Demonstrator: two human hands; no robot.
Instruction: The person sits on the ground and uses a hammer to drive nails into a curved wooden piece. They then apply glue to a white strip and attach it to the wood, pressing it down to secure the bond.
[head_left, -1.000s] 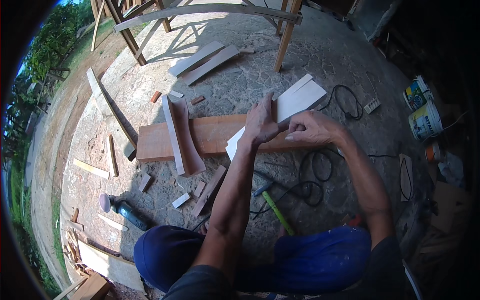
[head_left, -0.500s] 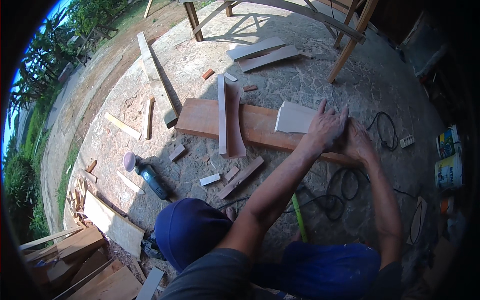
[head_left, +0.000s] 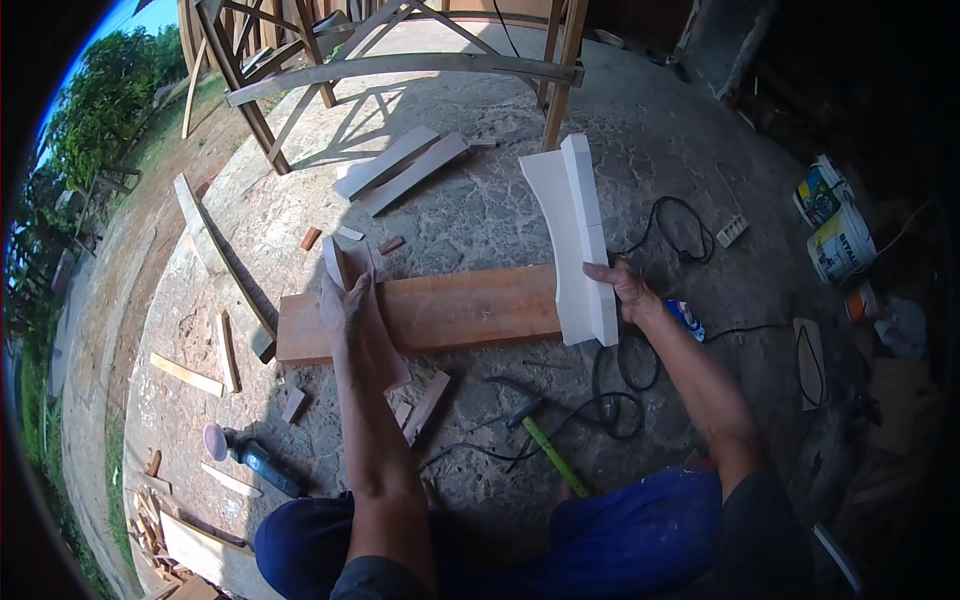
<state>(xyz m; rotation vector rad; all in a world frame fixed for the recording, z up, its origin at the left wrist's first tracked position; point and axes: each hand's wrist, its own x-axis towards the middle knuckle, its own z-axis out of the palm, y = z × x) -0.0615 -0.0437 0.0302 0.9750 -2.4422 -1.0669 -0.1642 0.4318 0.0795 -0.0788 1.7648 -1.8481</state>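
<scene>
A thick reddish-brown plank lies across the ground in front of me. Over its right end stands a pale wooden piece with a curved edge and a straight batten along it. My right hand grips this piece by the batten, thumb on the near face. Toward the plank's left end, a second curved wooden piece stands across it. My left hand is closed around that piece's upper edge; the forearm hides part of it.
A sander lies at lower left, near offcuts. A hammer with a green handle lies before me among black cables. Two pale boards rest beyond the plank, near a wooden trestle. Buckets stand at right.
My left hand has moved left onto the left curved piece. The right piece now stands upright across the plank in my right hand. The view has shifted.
</scene>
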